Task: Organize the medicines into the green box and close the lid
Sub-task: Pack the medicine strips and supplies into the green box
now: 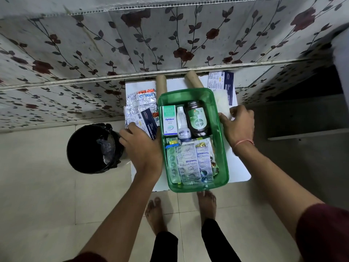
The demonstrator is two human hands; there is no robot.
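two hands flank the green box (190,95) on the bench (238,167). at nine o'clock, the left hand (140,146) lies loosely open on a dressings packet (148,122); at three o'clock, the right hand (237,123) curls, its hold unclear.

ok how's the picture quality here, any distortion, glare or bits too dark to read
Head view: wide-angle bending curves the floral wall and its ledge. Lighting is dim and flat, with no harsh shadows. The green box is sharp enough to read labels such as the Optibex carton. Foil strips on the left catch mild glare. The black bin is too dark inside for detail, and the top right corner is blurred.
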